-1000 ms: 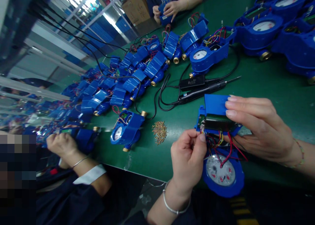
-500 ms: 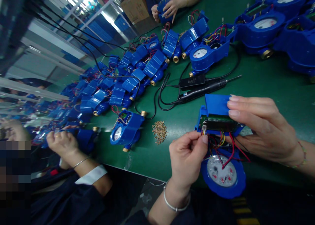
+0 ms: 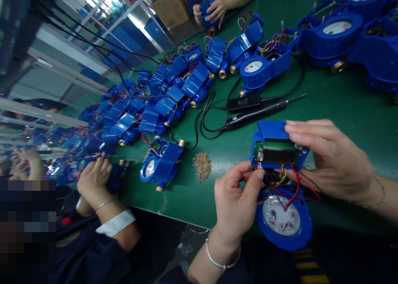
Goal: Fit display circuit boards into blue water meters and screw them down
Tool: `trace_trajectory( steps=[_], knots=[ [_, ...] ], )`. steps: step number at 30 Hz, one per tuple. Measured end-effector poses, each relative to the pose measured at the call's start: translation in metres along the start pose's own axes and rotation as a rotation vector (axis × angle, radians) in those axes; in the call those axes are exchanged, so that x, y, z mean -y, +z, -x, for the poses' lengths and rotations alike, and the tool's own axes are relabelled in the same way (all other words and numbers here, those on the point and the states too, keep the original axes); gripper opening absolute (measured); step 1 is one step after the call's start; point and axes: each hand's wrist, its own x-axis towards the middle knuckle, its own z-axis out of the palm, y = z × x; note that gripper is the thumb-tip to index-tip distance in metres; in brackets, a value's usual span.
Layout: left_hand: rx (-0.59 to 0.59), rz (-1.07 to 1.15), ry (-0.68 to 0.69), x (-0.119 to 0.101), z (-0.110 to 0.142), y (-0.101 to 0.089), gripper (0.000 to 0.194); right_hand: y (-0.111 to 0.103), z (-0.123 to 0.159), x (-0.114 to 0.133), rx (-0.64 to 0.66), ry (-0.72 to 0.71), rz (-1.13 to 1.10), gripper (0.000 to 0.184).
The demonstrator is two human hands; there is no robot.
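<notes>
Blue meter (image 3: 292, 191) sits in front of you, at the near edge of the green desk (image 3: 192, 201), its round dial (image 3: 281, 222) facing up toward you. Its long axis runs away from you, dial end nearest and wired housing (image 3: 264, 128) at the far end, leaning slightly left. That housing is longest from left to right, and its green board (image 3: 276, 147) and dark panel (image 3: 280, 156) are tipped to face you. Your right hand (image 3: 338, 159) has its grip clamped on the housing, fingers over the top right corner and thumb mostly hidden below. Your left hand (image 3: 234, 203) has thumb and forefinger together on the wire bundle (image 3: 260, 165) at the lower left corner. No writing can be read on the meter; the black box (image 3: 243, 103) beyond it bears faint print too small to read. Beside that lies a black screwdriver (image 3: 258, 115), tip to the right. Loose screws (image 3: 202, 167) are heaped to your left, near another blue unit (image 3: 164, 161).
</notes>
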Motion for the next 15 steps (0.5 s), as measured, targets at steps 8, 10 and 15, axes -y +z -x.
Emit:
trace_trajectory(
  steps=[8,10,15],
  knots=[
    [0.074,0.034,-0.104,-0.0039,-0.0001,-0.0029,0.016,0.0005,-0.0018,0.0045,-0.01,-0.008,0.008,0.064],
    [0.061,0.092,-0.158,-0.0039,-0.0008,-0.0023,0.017,-0.0004,-0.0027,0.005,-0.02,-0.025,0.027,0.064],
    [-0.009,0.197,-0.236,-0.0024,-0.0017,-0.0008,0.02,-0.0008,-0.0035,0.0056,-0.02,-0.033,0.02,0.062]
  ],
)
